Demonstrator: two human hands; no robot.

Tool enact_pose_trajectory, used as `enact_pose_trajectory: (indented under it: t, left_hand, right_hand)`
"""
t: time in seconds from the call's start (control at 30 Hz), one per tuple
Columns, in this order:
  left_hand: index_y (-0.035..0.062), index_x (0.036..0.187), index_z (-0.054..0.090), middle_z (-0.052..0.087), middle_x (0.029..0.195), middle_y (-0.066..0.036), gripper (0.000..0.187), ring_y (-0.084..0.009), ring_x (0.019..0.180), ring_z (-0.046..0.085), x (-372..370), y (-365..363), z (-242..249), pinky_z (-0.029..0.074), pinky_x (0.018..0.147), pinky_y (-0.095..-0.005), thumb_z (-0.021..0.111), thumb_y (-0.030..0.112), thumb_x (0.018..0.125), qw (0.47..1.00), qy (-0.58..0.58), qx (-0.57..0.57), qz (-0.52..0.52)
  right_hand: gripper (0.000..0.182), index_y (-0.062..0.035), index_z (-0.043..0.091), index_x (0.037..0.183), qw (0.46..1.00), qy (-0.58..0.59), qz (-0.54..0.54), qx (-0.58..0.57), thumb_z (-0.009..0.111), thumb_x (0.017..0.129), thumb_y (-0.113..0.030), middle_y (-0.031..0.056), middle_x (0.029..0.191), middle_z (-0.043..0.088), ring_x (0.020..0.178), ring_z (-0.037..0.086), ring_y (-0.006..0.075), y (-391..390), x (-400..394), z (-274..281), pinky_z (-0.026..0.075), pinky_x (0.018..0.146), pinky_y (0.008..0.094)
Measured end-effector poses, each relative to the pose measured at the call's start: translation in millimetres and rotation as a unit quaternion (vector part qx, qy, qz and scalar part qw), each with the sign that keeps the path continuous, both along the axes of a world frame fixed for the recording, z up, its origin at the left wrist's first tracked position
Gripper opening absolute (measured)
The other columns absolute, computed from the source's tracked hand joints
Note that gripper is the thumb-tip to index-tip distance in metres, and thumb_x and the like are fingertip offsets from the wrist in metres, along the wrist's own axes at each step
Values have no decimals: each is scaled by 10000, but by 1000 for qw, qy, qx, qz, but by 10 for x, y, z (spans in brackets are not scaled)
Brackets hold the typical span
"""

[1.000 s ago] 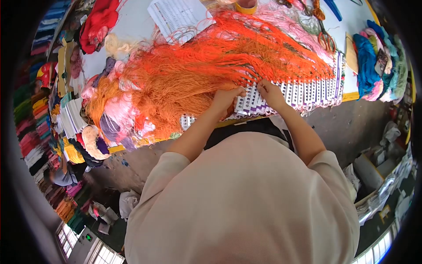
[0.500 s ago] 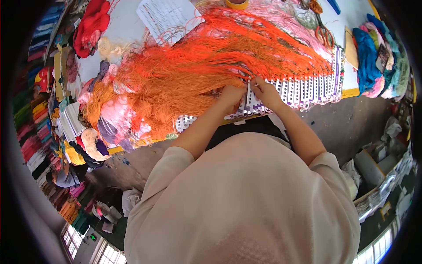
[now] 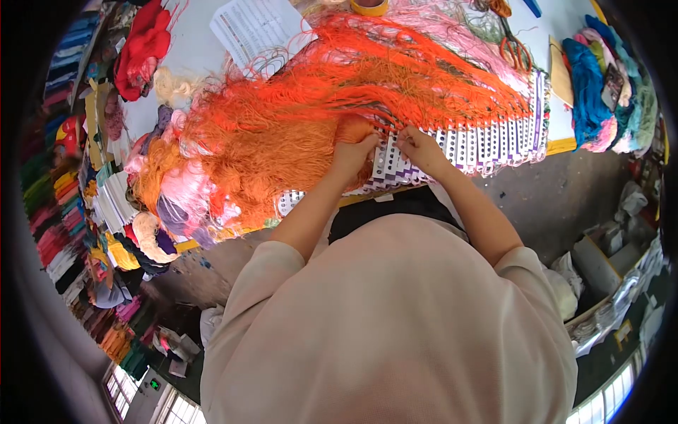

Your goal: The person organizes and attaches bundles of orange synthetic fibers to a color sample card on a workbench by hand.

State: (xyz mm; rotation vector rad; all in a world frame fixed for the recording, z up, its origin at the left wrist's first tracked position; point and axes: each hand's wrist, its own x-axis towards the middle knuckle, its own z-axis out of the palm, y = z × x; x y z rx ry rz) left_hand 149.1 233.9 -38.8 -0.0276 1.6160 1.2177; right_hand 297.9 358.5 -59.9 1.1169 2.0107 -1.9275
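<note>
Long orange embroidery threads (image 3: pixel 282 152) spread in a thick mass over the table, with redder-orange threads (image 3: pixel 395 78) fanned behind them. White punched thread cards (image 3: pixel 487 145) with rows of holes and purple marks overlap along the front edge, threads tied into their far ends. My left hand (image 3: pixel 354 157) is closed around a bundle of the orange threads at the left of the exposed cards. My right hand (image 3: pixel 421 150), fingers pinched together, is at the cards' threaded ends; whatever lies between its fingertips is too small to make out.
A printed sheet (image 3: pixel 258 32) and a roll of tape (image 3: pixel 369 7) lie at the back. Orange-handled scissors (image 3: pixel 514 53) rest behind the cards. Blue skeins (image 3: pixel 587 85) hang at the right, red ones (image 3: pixel 143 49) at the back left. Stacked coloured yarn (image 3: pixel 67 191) fills the left.
My left hand has moved left with the orange threads, away from my right hand, baring more of the cards between them. My right hand has stayed nearly in place.
</note>
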Motion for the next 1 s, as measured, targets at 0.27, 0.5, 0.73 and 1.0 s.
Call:
enact_pose_trajectory:
  t: [0.27, 0.5, 0.73, 1.0]
  left_hand:
    - [42, 971, 656, 664, 821, -56, 133, -89, 528, 476, 10, 38, 131, 371, 490, -219, 594, 85, 861, 927, -357, 118, -4]
    - [37, 924, 688, 699, 824, -63, 211, -99, 591, 536, 153, 125, 122, 431, 532, -255, 622, 227, 859, 933, 83, -94, -337]
    - [66, 925, 667, 664, 769, -39, 188, -103, 641, 601, -807, -261, 655, 438, 517, -242, 637, 250, 894, 996, -22, -25, -81]
    - [79, 839, 581, 549, 676, -16, 173, -85, 494, 423, -1686, -906, 1287, 355, 470, -215, 590, 226, 930, 962, -67, 221, 147]
  right_hand:
    - [158, -35, 568, 957, 997, 21, -33, -60, 611, 912, -179, 32, 655, 589, 589, 544, 103, -12, -14, 20, 426, 540, 281]
    - [274, -47, 593, 989, 991, 46, -37, -117, 710, 861, -259, -6, 627, 545, 570, 479, 83, -26, 25, 75, 388, 535, 260]
    - [314, -75, 597, 926, 991, -35, 63, 112, 772, 741, -259, 75, 755, 615, 712, 608, 222, -108, -12, -44, 474, 649, 350]
    - [299, -78, 592, 895, 985, -60, 73, 147, 772, 738, -257, 64, 717, 608, 689, 613, 212, -151, -54, -27, 478, 629, 346]
